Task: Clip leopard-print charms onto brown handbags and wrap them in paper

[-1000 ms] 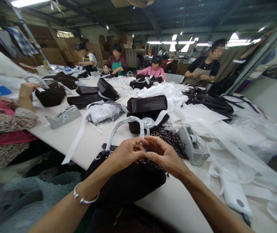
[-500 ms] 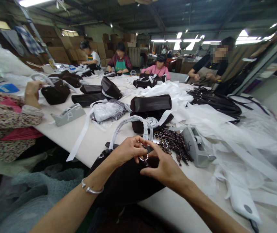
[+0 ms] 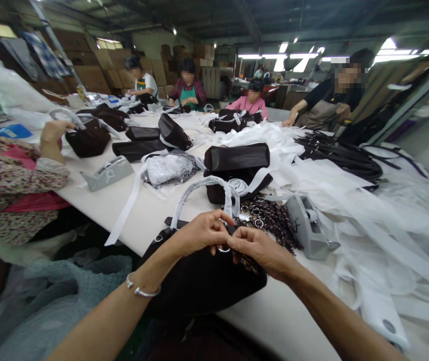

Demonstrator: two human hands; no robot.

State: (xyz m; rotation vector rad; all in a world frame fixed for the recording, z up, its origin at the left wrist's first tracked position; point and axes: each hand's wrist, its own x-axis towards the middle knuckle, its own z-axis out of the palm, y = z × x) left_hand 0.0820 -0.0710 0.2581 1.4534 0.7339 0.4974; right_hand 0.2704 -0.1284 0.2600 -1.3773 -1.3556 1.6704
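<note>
A dark brown handbag [image 3: 199,281] leans at the near table edge, its handle [image 3: 195,186] wrapped in white material. Over its upper part, my left hand [image 3: 204,233] is closed in a pinch at a silver metal ring [image 3: 224,249]. My right hand [image 3: 261,250] meets it there, thumb and fingers pressed together at the ring's right side. Below the right hand hangs a dark braided strap charm [image 3: 250,263], partly hidden by the fingers. Just beyond lies a pile of similar braided charms [image 3: 274,215] with silver rings.
Grey tape dispensers stand right [image 3: 308,228] and left [image 3: 107,173] on the white table [image 3: 131,225]. More dark bags [image 3: 237,158], a plastic-wrapped bundle [image 3: 169,168], white strips [image 3: 349,195] and black straps [image 3: 338,153] lie around. A co-worker's arm [image 3: 22,173] is at left; several people sit beyond.
My right hand has closed from spread fingers into a pinch beside the left hand at the ring. The left hand stays about where it was. At far right, a co-worker's hand has reached onto the table.
</note>
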